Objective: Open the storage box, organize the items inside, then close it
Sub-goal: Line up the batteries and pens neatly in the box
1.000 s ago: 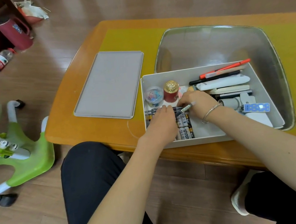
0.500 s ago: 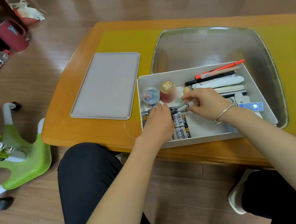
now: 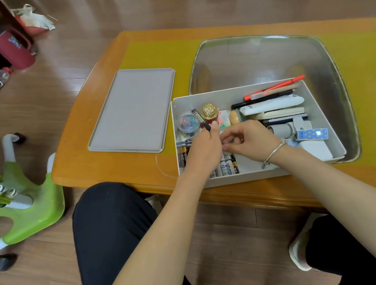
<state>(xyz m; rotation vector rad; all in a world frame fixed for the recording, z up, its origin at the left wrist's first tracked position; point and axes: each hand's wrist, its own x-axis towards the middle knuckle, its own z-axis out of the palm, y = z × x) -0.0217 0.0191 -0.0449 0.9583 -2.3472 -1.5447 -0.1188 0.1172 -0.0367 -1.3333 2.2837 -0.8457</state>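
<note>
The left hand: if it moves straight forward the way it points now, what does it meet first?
Probably the red jar with the gold lid, just beyond the left hand, which holds a black pen. Depth is unclear; the clip tub stands close beside.

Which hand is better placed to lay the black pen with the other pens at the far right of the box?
Probably the left hand: it already grips the black pen. The right hand is nearer the pens.

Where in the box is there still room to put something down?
Bare floor shows in the box near the front wall, between the batteries and the right wrist. The back is crowded with pens; the left side with a clip tub.
</note>
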